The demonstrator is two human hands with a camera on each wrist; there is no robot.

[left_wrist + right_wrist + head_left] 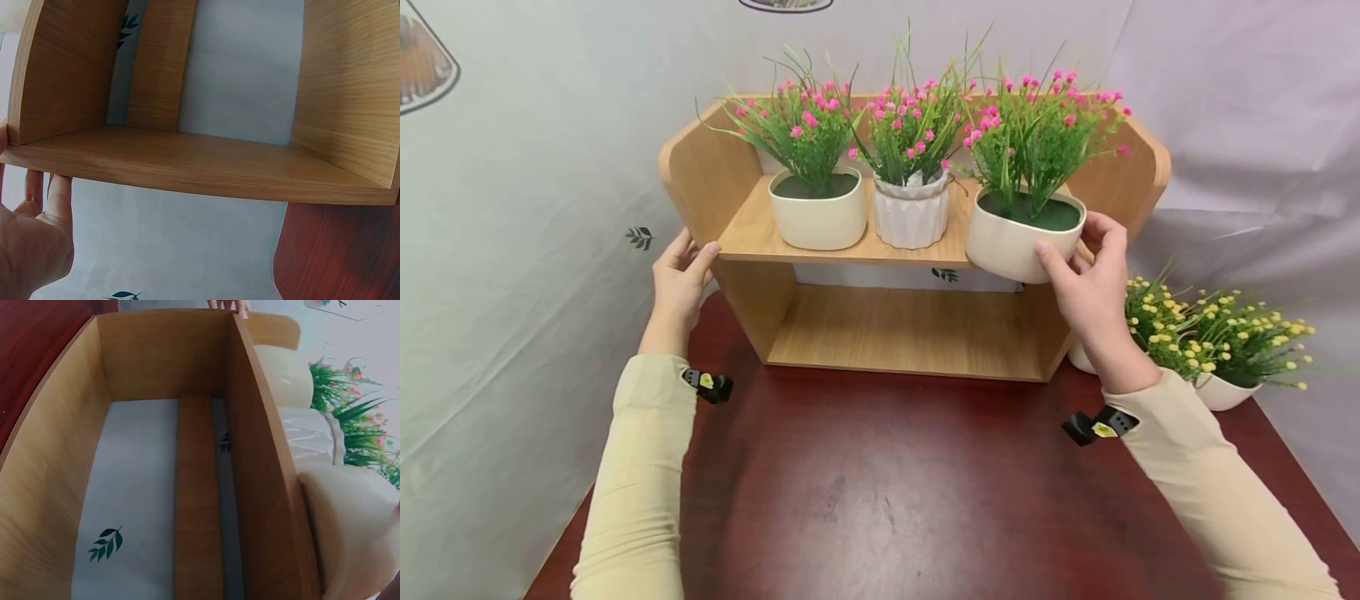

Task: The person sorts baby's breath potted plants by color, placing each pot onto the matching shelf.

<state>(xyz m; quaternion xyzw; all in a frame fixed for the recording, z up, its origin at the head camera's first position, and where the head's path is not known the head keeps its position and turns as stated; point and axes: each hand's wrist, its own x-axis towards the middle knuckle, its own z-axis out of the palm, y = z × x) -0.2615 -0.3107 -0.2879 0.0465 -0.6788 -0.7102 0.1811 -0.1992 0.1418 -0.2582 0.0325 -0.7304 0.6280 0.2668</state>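
A two-tier wooden shelf [887,329] stands on the table. My left hand [677,279] grips its left side panel at the front edge, thumb in front and fingers on the outer face. My right hand [1093,275] holds an oval cream flowerpot [1015,246] by its right end, thumb on the front wall. Green grass and pink flowers fill this pot, which tilts and overhangs the upper board's front edge. On that board also stand a white ruffled flowerpot [912,218] in the middle and a cream flowerpot [820,218] at left, both with pink flowers.
Yellow-flowered potted plants [1232,333] stand on the dark red table [880,483], right of the shelf and close to my right forearm. Pale cloth [550,208] with leaf prints hangs behind and at the left.
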